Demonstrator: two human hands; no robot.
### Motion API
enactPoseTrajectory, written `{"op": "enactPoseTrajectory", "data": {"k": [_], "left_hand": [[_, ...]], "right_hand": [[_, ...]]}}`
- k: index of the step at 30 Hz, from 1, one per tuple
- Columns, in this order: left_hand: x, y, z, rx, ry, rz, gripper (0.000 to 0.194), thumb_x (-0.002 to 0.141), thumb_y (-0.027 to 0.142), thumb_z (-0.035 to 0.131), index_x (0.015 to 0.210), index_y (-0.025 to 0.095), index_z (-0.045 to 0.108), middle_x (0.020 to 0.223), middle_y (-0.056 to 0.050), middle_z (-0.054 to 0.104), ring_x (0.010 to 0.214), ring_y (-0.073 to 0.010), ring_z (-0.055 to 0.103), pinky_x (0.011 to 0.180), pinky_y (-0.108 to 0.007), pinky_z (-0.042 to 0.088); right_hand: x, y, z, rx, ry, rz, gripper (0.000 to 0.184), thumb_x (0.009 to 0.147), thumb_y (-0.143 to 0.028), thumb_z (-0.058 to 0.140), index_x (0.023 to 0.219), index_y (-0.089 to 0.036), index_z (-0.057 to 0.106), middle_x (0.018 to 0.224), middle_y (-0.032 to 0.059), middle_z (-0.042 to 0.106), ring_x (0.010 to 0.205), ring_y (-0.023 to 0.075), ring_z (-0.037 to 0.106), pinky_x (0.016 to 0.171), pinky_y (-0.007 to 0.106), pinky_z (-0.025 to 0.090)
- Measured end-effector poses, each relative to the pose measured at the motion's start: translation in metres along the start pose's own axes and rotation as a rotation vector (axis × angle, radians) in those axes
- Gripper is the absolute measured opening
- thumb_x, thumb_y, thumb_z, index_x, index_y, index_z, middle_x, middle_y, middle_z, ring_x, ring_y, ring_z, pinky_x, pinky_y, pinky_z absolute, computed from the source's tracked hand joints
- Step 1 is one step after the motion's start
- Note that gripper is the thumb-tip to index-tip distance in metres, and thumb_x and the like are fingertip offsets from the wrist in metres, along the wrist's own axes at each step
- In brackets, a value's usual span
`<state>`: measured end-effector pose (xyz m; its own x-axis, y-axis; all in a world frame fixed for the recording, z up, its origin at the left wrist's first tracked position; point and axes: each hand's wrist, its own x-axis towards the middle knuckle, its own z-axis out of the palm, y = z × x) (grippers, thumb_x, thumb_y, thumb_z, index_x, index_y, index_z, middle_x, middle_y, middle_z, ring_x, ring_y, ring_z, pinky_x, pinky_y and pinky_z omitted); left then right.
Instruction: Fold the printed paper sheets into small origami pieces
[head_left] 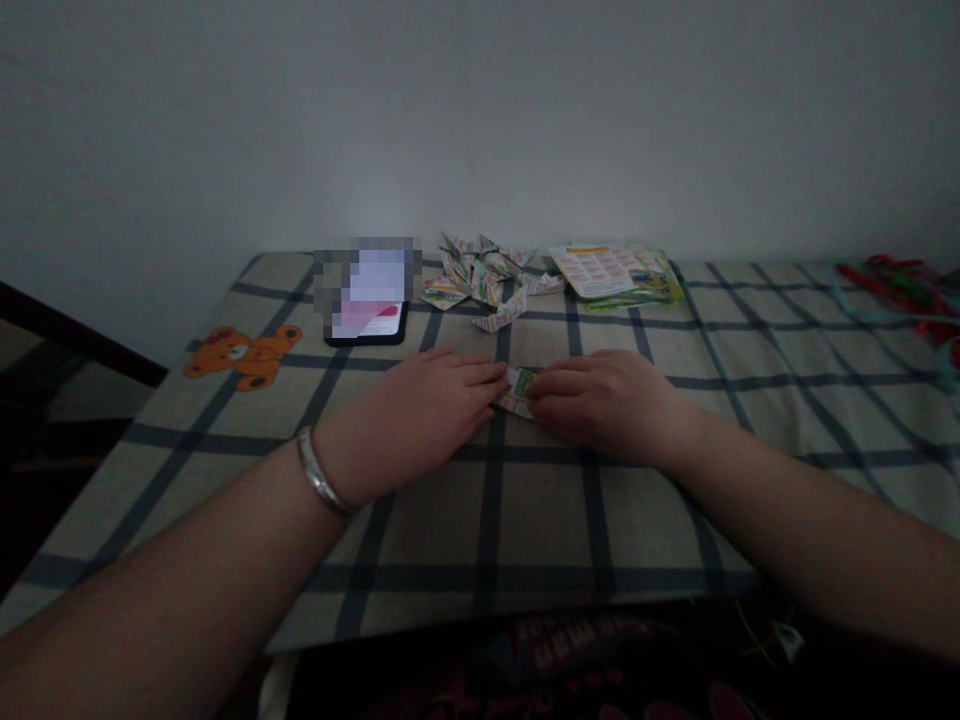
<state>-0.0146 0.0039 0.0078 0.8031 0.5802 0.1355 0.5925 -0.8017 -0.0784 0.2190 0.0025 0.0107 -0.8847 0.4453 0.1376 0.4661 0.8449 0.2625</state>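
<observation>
A small folded piece of printed paper (516,404) lies on the checked tablecloth, mostly covered by my fingers. My left hand (427,410), with a silver bangle at its wrist, presses the paper's left end with its fingers together. On the right part of the same paper, my right hand (600,400) has its fingers curled and closed on it. A green printed patch shows between the two hands. Behind them sits a pile of folded paper pieces (487,275) with the same kind of print, pointed in shape.
A phone with a lit screen (367,315) lies at the back left, partly blurred out. An orange bear cutout (244,355) is near the left edge. Printed sheets (619,275) are stacked against the wall (480,120). Red and green stringy material (900,290) lies far right.
</observation>
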Motion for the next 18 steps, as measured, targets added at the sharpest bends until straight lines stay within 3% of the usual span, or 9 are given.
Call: {"op": "enactPoseTrajectory", "data": {"k": [7, 18], "left_hand": [[0.000, -0.019, -0.006, -0.055, -0.069, 0.100, 0.025, 0.092, 0.022, 0.053, 0.110, 0.024, 0.071, 0.126, -0.003, 0.066, 0.114, -0.0218, 0.061, 0.098, -0.038, 0.049], [-0.001, -0.011, -0.012, -0.093, -0.081, 0.028, 0.024, 0.093, 0.023, 0.052, 0.103, 0.020, 0.073, 0.114, -0.007, 0.071, 0.102, -0.0218, 0.066, 0.088, -0.037, 0.052]], "right_hand": [[0.000, 0.001, 0.003, 0.031, 0.028, 0.004, 0.022, 0.095, -0.024, 0.051, 0.090, -0.021, 0.071, 0.102, -0.0006, 0.073, 0.084, 0.0152, 0.064, 0.057, 0.029, 0.036], [-0.003, 0.001, 0.008, 0.147, 0.067, 0.096, 0.020, 0.094, -0.024, 0.053, 0.093, -0.017, 0.072, 0.100, 0.0043, 0.073, 0.077, 0.0154, 0.065, 0.063, 0.028, 0.044]]}}
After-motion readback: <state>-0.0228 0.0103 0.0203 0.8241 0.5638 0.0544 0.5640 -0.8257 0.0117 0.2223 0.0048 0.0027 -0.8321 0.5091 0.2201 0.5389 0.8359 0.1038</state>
